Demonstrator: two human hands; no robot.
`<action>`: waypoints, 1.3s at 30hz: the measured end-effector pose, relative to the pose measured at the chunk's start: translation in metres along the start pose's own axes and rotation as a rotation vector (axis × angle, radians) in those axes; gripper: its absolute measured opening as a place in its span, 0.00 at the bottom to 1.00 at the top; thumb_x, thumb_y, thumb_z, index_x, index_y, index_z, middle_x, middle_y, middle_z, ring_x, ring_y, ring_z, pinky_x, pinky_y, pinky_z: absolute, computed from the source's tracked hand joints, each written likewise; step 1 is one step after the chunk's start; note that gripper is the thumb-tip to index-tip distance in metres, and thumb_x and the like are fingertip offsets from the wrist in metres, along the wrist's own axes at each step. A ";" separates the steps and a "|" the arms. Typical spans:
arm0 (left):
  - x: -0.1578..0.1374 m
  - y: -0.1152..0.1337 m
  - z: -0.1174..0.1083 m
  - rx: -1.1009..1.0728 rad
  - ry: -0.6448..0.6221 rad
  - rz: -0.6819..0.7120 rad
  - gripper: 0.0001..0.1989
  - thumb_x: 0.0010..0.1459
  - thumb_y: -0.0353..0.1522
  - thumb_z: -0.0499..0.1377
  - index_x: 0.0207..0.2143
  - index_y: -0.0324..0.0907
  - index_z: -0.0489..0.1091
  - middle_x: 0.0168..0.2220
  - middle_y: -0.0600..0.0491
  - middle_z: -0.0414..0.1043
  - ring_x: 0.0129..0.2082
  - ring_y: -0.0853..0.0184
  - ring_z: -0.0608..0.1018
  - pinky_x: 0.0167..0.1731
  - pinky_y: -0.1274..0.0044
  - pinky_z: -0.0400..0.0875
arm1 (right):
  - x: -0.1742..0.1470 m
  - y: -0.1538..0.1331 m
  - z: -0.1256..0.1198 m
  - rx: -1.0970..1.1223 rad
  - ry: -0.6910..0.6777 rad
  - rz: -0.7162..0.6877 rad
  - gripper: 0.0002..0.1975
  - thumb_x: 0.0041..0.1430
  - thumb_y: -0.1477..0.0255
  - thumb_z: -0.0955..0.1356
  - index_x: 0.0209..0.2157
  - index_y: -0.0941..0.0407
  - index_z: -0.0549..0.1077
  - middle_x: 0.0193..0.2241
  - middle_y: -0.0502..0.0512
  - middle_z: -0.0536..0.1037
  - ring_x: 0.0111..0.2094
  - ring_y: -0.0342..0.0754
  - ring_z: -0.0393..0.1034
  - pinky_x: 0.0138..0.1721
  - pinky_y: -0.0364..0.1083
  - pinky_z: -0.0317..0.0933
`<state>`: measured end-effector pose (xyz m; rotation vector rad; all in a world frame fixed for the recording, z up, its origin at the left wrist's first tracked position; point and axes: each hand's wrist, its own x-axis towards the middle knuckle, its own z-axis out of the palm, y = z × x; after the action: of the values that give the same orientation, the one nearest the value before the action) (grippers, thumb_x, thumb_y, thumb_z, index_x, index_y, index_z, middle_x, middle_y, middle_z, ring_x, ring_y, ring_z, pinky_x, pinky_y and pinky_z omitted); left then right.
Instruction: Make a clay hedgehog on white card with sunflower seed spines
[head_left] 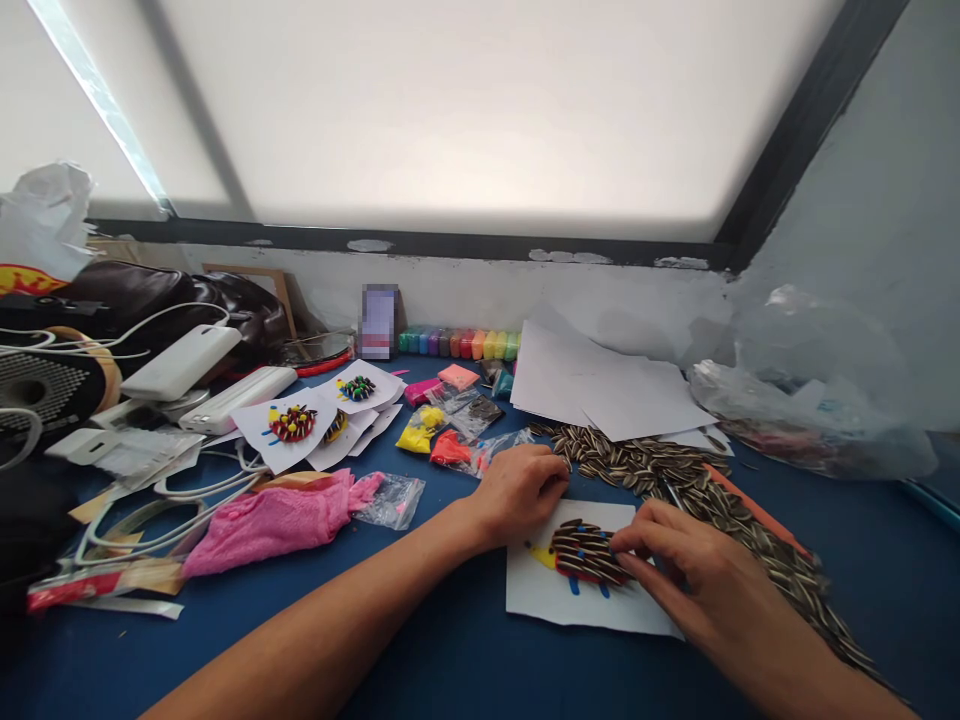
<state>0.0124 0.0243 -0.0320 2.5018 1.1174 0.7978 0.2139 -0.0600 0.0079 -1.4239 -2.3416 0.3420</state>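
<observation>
A white sheet of paper (pixel 540 595) lies before me with a clay hedgehog (pixel 589 552) on it. The hedgehog has a yellow snout, a red body edge, blue feet, several striped sunflower seeds as spines and small blue dots. My right hand (pixel 694 560) pinches at the hedgehog's right edge; whatever is between the fingertips is too small or hidden to name. With fingers curled in, my left hand (pixel 525 490) rests at the paper's upper left edge, and its grip is hidden. Beyond and beside the right hand spreads a long pile of sunflower seeds (pixel 630 460).
An orange strip (pixel 757 510) lies among the seeds. Behind are white sheets (pixel 592 375), clay packets (pixel 420 430), a row of coloured clay (pixel 461 344) and a propped phone (pixel 379 322). Left: finished seed pictures (pixel 289 430), a pink cloth (pixel 274 525), cables. Right: a plastic bag (pixel 817 390).
</observation>
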 end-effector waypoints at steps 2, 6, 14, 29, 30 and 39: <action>0.000 -0.001 0.001 0.004 0.001 0.003 0.08 0.59 0.27 0.54 0.31 0.40 0.73 0.30 0.52 0.72 0.32 0.68 0.73 0.32 0.77 0.64 | 0.000 0.001 0.001 0.006 -0.009 0.000 0.09 0.63 0.72 0.63 0.33 0.52 0.74 0.30 0.51 0.71 0.28 0.44 0.69 0.29 0.44 0.61; 0.000 -0.003 0.003 0.016 0.017 0.011 0.08 0.58 0.27 0.54 0.31 0.40 0.73 0.30 0.53 0.72 0.32 0.68 0.73 0.32 0.77 0.64 | 0.000 0.002 0.001 0.017 -0.026 0.001 0.09 0.64 0.71 0.62 0.32 0.51 0.73 0.30 0.50 0.71 0.28 0.44 0.68 0.29 0.44 0.61; 0.000 -0.003 0.003 0.019 0.013 0.015 0.08 0.58 0.26 0.55 0.31 0.40 0.73 0.30 0.53 0.72 0.32 0.68 0.73 0.32 0.77 0.64 | -0.001 0.003 0.000 0.041 -0.102 0.011 0.10 0.64 0.71 0.62 0.31 0.51 0.72 0.31 0.51 0.71 0.30 0.45 0.69 0.30 0.45 0.60; 0.001 -0.003 0.003 0.018 0.014 0.016 0.08 0.58 0.26 0.54 0.31 0.41 0.73 0.30 0.53 0.72 0.32 0.68 0.73 0.32 0.77 0.63 | 0.000 0.001 -0.001 0.032 -0.069 0.012 0.07 0.62 0.73 0.62 0.32 0.51 0.71 0.30 0.50 0.71 0.27 0.44 0.67 0.28 0.44 0.59; 0.001 -0.003 0.004 0.017 0.016 0.018 0.07 0.57 0.26 0.55 0.31 0.41 0.73 0.30 0.53 0.72 0.32 0.68 0.73 0.32 0.77 0.63 | 0.000 0.000 -0.002 0.032 -0.075 0.015 0.07 0.62 0.73 0.62 0.32 0.51 0.71 0.30 0.50 0.71 0.27 0.44 0.67 0.28 0.44 0.59; 0.001 -0.001 0.001 0.029 0.001 0.009 0.07 0.58 0.26 0.55 0.31 0.40 0.73 0.30 0.53 0.72 0.32 0.67 0.73 0.32 0.77 0.64 | 0.000 -0.001 -0.002 0.033 -0.094 0.027 0.07 0.62 0.73 0.63 0.31 0.51 0.70 0.30 0.49 0.72 0.28 0.44 0.68 0.27 0.43 0.59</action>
<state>0.0127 0.0258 -0.0331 2.5321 1.1264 0.7906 0.2137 -0.0610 0.0100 -1.4540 -2.3813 0.4628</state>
